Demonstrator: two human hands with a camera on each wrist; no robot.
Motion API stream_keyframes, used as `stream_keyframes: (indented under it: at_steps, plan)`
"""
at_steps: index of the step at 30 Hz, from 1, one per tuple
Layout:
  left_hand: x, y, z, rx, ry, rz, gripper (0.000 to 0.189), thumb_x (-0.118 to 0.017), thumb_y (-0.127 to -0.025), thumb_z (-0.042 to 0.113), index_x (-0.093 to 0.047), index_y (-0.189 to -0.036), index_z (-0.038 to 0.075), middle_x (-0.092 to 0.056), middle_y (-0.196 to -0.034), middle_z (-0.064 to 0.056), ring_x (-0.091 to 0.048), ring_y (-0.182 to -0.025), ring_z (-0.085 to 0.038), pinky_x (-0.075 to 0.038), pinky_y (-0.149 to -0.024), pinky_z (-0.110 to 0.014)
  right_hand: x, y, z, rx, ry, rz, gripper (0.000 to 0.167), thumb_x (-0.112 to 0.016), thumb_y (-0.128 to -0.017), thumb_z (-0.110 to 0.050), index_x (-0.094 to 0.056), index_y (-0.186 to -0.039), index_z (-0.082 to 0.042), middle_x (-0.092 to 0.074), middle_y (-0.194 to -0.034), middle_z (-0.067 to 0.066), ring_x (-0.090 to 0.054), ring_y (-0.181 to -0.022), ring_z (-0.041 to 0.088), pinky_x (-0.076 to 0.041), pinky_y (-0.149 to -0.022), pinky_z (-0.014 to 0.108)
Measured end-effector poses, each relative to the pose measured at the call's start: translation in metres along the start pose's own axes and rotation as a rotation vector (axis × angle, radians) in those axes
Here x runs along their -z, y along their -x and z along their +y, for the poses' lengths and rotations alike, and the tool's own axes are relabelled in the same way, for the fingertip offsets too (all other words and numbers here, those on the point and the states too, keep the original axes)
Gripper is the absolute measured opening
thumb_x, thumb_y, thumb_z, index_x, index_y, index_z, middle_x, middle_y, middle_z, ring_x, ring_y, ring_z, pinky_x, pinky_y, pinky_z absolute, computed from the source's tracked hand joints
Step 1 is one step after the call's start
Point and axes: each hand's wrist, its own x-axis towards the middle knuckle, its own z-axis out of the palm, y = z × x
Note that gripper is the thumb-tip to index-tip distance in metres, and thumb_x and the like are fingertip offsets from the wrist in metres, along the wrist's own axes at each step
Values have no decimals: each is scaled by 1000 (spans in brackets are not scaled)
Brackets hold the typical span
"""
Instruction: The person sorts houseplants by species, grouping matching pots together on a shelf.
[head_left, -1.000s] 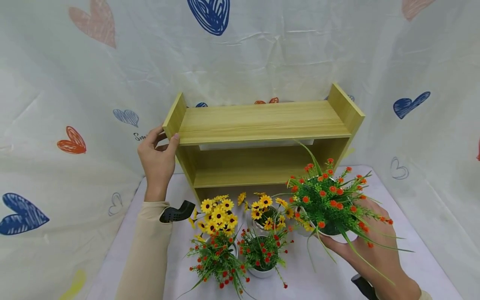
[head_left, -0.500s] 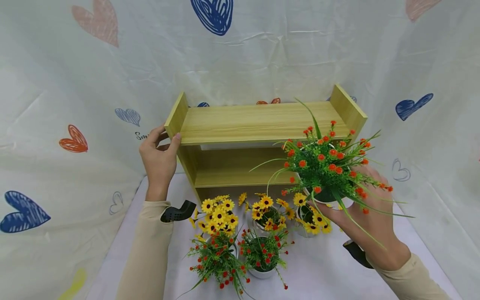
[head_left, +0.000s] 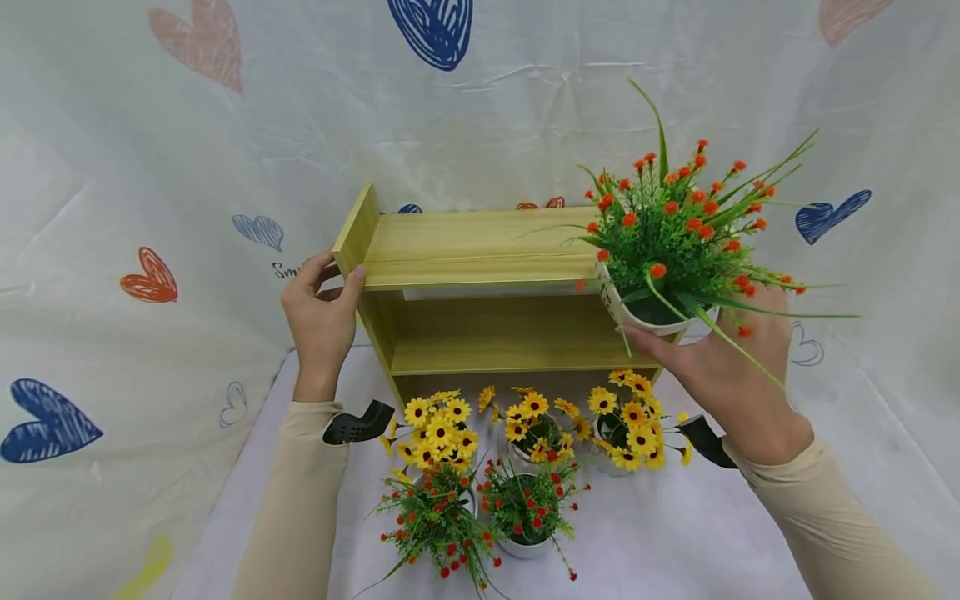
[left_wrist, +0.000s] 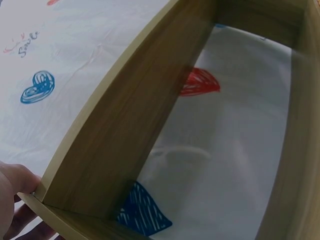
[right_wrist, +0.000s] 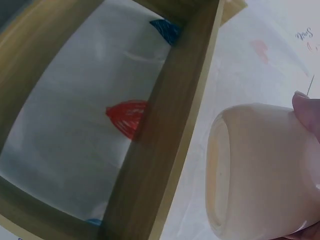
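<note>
My left hand (head_left: 322, 329) grips the front left corner of a light wooden two-tier shelf (head_left: 480, 250), thumb on the front edge and fingers behind the side panel. In the left wrist view, the thumb and fingertips show at that corner of the shelf (left_wrist: 120, 115). My right hand (head_left: 731, 379) holds a white pot with orange-red flowers and long grass blades, a potted plant (head_left: 675, 250). It is raised in front of the shelf's right end, hiding the right side panel. The right wrist view shows the pot's smooth side and base (right_wrist: 265, 170), near the shelf's upper board (right_wrist: 165, 130).
Several pots stand on the white-covered table (head_left: 637, 542) before the shelf. Yellow flowers (head_left: 438, 429), more yellow flowers (head_left: 532, 425) and a third yellow pot plant (head_left: 630, 425) form the back row; red-flowered plants (head_left: 525, 508) stand nearer. A heart-patterned curtain (head_left: 510, 117) hangs behind.
My right hand has lifted the potted plant upward, from near the yellow flowers to the level of the shelf's top board. The left hand keeps its grip on the shelf corner.
</note>
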Motion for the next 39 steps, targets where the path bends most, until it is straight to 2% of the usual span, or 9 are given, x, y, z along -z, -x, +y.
stream_keyframes:
  at_steps: [2,4,10,18,25,28,31,36,39]
  plan:
    - [0,0,0,2,4,0,32,-73,-97,2,-72,-129,-5,-73,-123,-19,-65,-105,-3,-54,-83,-14,11,-16,-31,-54,-62,-8,82,-78,-85,-59,-63,-138,1,-69,-128,24,-58,-122,47,-44,-97,62]
    - [0,1,0,3,11,-1,32,-73,-97,1,-72,-129,-6,-73,-122,-20,-64,-105,-2,-54,-83,-15,14,-27,-39,-83,80,34,89,-88,-73,-54,-63,-139,1,-68,-128,27,-57,-123,50,-41,-101,63]
    - [0,1,0,-2,13,-3,32,-72,-97,1,-72,-129,-6,-73,-122,-20,-64,-105,-1,-54,-83,-15,11,-45,-21,-171,130,-41,102,-92,-71,-46,-50,-157,-9,-59,-147,21,-47,-135,47,-33,-113,64]
    - [0,0,-2,-14,9,-3,31,-73,-97,1,-73,-127,-6,-73,-120,-20,-64,-104,0,-54,-82,-15,2,-67,-11,-265,220,-107,102,-92,-73,-50,-53,-147,7,-64,-123,35,-49,-128,52,-31,-113,67]
    - [1,0,-2,-11,13,-5,32,-73,-97,1,-73,-128,-5,-73,-122,-19,-64,-104,-1,-54,-82,-14,-6,-77,-6,-281,308,-175,75,-84,-79,-62,-52,-80,6,-53,-73,29,-51,-115,50,-31,-106,66]
    - [1,1,-1,-9,15,-8,32,-73,-97,1,-73,-128,-4,-73,-122,-19,-64,-103,-1,-54,-82,-14,-8,-79,-4,-306,313,-213,78,-81,-82,-64,-56,-83,10,-58,-84,32,-49,-120,51,-27,-111,64]
    - [1,1,1,-9,18,-8,32,-73,-97,0,-72,-128,-5,-73,-122,-20,-64,-103,-1,-54,-82,-14,-10,-82,-3,-332,302,-231,88,-79,-85,-63,-60,-108,19,-60,-107,40,-46,-125,53,-23,-116,63]
    - [1,1,1,-10,13,-4,32,-73,-97,0,-72,-128,-5,-73,-122,-20,-64,-103,-1,-54,-82,-14,-13,-87,-2,-369,284,-257,108,-76,-87,-65,-42,-148,18,-55,-130,44,-43,-129,56,-19,-119,63]
    - [1,1,0,-11,9,-4,32,-73,-97,1,-72,-128,-5,-73,-122,-20,-64,-103,-1,-54,-82,-14,-15,-89,0,-373,293,-264,110,-74,-89,-66,-37,-153,16,-55,-130,45,-42,-132,55,-18,-120,64]
